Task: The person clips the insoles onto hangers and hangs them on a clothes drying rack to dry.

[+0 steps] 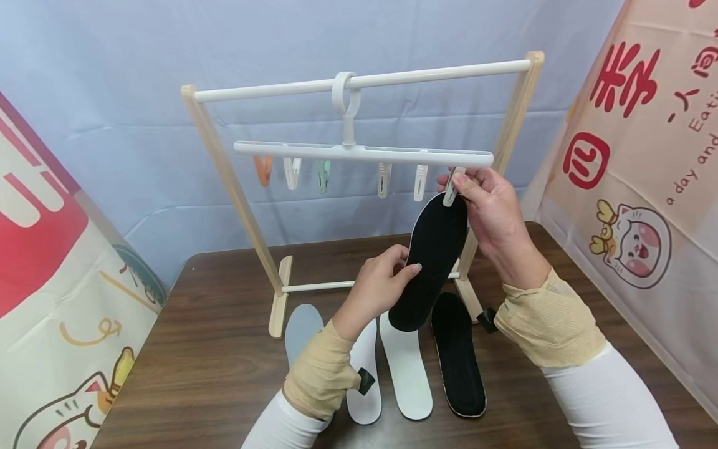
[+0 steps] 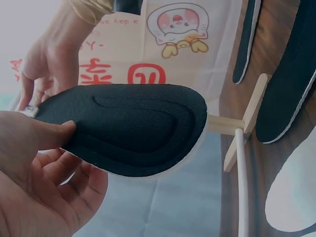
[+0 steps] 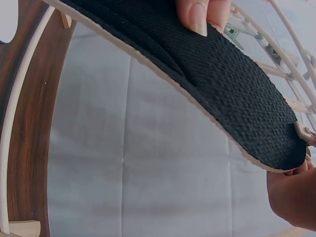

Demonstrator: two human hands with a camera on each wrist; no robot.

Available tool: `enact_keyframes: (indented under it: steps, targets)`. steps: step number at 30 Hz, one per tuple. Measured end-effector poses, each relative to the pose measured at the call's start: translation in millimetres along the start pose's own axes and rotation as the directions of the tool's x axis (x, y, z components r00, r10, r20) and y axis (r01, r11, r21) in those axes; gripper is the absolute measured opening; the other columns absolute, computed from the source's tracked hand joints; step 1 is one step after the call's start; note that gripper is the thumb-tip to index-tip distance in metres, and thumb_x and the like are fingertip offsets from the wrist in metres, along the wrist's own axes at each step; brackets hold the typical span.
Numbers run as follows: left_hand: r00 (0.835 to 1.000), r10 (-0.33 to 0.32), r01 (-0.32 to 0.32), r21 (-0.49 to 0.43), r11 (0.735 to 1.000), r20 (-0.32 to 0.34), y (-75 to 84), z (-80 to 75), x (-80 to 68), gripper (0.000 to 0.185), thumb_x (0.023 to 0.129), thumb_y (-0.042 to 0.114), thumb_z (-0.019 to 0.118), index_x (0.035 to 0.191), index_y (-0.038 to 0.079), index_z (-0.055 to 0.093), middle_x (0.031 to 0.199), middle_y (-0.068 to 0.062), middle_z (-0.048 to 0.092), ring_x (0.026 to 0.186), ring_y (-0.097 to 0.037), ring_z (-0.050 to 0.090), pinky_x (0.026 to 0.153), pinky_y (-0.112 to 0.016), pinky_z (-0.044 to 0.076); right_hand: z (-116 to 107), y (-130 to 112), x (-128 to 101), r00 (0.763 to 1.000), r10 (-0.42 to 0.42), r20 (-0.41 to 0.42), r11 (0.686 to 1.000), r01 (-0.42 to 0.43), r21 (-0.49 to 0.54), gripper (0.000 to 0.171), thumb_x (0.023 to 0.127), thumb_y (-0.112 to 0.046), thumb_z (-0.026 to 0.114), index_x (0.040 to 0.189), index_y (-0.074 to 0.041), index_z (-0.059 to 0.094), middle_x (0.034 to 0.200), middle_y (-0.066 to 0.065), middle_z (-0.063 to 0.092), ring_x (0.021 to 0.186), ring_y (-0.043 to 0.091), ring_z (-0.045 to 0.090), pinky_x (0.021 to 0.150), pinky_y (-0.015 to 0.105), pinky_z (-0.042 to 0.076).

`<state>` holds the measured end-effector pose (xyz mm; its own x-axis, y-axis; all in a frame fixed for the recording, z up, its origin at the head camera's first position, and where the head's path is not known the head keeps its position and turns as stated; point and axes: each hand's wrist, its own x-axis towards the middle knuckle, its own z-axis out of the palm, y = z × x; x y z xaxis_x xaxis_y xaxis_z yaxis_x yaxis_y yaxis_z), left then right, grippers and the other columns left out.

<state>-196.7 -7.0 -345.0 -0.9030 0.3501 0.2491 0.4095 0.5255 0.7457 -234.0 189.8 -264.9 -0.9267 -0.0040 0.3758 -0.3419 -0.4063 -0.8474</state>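
Pale blue cloth (image 1: 129,50) is forming the background, two printed sheets (image 1: 634,143) are flanking it, and one brown table (image 1: 224,349) is supporting one wooden rack (image 1: 518,109). One white hanger (image 1: 291,149) is hanging from the top bar, and six clips are lining its underside: one orange clip (image 1: 263,170), one white clip (image 1: 292,173), one green clip (image 1: 323,175), one greyish clip (image 1: 384,180), a second white clip (image 1: 420,183) and the end clip (image 1: 453,187). Four insoles are lying on the table in the head view: one blue-grey insole (image 1: 303,327), two white insoles (image 1: 406,374) and one black insole (image 1: 459,368). Another narrow dark piece (image 2: 246,44) is showing in the left wrist view; I cannot tell what it is.

One more insole, the raised black insole (image 1: 434,268), is slanting in the air below the hanger's right end. My left hand (image 1: 381,277) is pinching its edge, thumb in front, other fingers loosely bent behind. My right hand (image 1: 496,209), sitting higher, is pinching the end clip, which is overlapping the insole's upper tip. Both forearms are slanting upward and inward.
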Motion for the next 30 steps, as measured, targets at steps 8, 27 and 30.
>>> enact_keyframes:
  steps: [8,27,30]
  targets:
    - [1.0,0.011,-0.011,-0.014,1.0,-0.002,3.1,1.1,1.2,0.018,0.1,0.023,0.066,0.114,0.011,0.066,0.091,0.002,0.068,0.077,-0.012,0.058,0.072,-0.027,0.046,-1.1,-0.6,-0.7,1.0,0.001,-0.003,1.0,-0.001,0.006,0.016,0.098,-0.007,0.065,0.11,0.0,0.058,0.092,0.006,0.074,0.091,0.016,0.072,0.083,0.022,0.053]
    - [0.996,-0.057,0.055,0.039,0.998,0.064,2.8,5.4,1.2,0.034,0.1,0.033,0.066,0.126,0.013,0.061,0.102,0.003,0.068,0.094,-0.014,0.063,0.081,-0.03,0.05,-1.9,0.8,-0.2,1.0,0.02,-0.023,0.999,-0.019,0.029,0.016,0.097,-0.009,0.068,0.107,0.001,0.06,0.092,0.008,0.076,0.091,0.017,0.071,0.078,0.022,0.056]
    - [0.995,-0.069,0.067,0.026,0.997,0.073,1.8,5.7,0.7,0.039,0.1,0.034,0.066,0.131,0.014,0.059,0.108,0.004,0.069,0.107,-0.014,0.065,0.09,-0.033,0.052,-2.1,1.2,-0.9,1.0,0.017,-0.025,0.999,-0.017,0.032,0.016,0.097,-0.009,0.068,0.107,0.001,0.061,0.092,0.008,0.076,0.09,0.017,0.071,0.078,0.023,0.056]
